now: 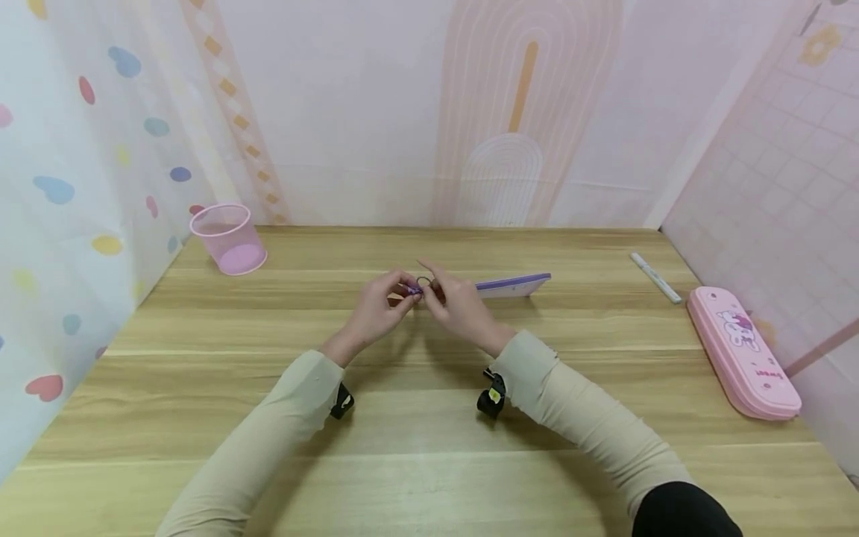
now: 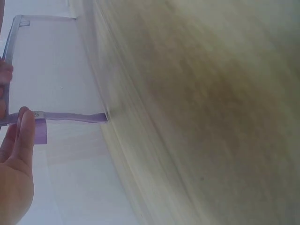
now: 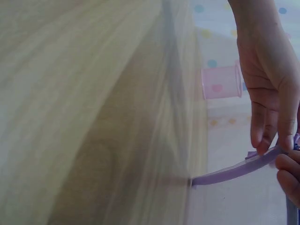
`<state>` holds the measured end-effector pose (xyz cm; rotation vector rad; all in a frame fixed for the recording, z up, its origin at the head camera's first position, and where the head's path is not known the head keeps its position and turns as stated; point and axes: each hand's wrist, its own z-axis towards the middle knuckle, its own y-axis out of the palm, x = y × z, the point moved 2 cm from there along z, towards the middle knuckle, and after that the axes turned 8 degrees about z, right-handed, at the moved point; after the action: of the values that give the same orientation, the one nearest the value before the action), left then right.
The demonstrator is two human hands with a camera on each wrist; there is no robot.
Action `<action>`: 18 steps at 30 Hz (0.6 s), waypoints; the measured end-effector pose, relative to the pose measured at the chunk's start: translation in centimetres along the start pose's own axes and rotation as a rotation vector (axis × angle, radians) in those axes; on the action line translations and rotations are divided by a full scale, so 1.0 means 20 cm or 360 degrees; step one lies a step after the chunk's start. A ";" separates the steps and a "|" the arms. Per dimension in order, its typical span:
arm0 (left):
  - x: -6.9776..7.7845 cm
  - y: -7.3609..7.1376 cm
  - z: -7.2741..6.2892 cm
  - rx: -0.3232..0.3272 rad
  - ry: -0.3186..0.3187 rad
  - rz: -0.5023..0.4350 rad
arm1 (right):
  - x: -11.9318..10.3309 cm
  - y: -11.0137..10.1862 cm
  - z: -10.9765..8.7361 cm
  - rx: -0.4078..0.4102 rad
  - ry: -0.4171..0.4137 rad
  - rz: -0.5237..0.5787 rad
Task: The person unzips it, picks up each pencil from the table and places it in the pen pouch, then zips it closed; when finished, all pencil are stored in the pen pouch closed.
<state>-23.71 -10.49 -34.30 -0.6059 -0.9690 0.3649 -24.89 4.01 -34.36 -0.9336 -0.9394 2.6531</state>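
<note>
A flat, translucent pouch (image 1: 513, 288) with purple edging stands on its edge above the table, held between both hands at one top corner. My left hand (image 1: 376, 304) pinches that corner, where a bit of purple and a small dark loop (image 1: 423, 278) show between the fingertips. Close against it, my right hand (image 1: 461, 302) grips the same corner with thumb and fingers, one finger sticking out. In the left wrist view the pouch's clear panel (image 2: 51, 65) hangs down, with a purple strip (image 2: 75, 117) along one side. That strip (image 3: 229, 175) reaches the tabletop in the right wrist view.
A pink mesh pen cup (image 1: 231, 240) stands at the back left. On the right lie a white pen (image 1: 655, 277) and a pink pencil case (image 1: 743, 350) with a cartoon print. Patterned cloth walls (image 1: 362, 112) border the wooden table (image 1: 416, 485) at the back and sides.
</note>
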 end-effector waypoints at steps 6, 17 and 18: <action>-0.07 0.03 0.01 -0.0025 -0.0069 0.0007 | 0.00 -0.01 0.01 -0.0051 0.0050 0.0026; -0.13 0.03 0.02 -0.0014 -0.0003 0.0000 | -0.02 -0.04 0.02 0.0022 0.0123 0.0136; -0.13 0.04 0.02 -0.0013 -0.0001 0.0000 | -0.02 -0.04 0.02 0.0021 0.0127 0.0160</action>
<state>-25.35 -11.20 -36.26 -0.6131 -0.9716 0.3611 -24.95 4.38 -33.38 -1.1028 -0.8780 2.6778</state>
